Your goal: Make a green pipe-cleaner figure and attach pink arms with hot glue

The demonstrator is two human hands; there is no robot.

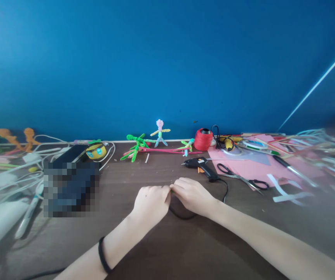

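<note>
My left hand (152, 201) and my right hand (191, 194) meet fingertip to fingertip above the brown table (121, 241). Both are closed, thumbs and fingers pinched together. A tiny dark greenish bit shows where they meet, too small to make out. Behind my right hand lies a black glue gun (201, 165), its cable (185, 217) looping beneath my hands. Farther back are a green fuzzy figure (136, 147), a pastel fuzzy figure (159, 133) standing upright, and a smaller green and blue one (187, 147) beside red fuzzy stems (167, 149).
Scissors (240, 177), pink paper (243, 165), white strips (284, 194) and a red roll (203, 140) lie to the right. White cables (47, 149), a yellow round object (96, 151), a pen (29, 214) and orange figures (29, 138) are at left. A blue wall (167, 70) rises behind.
</note>
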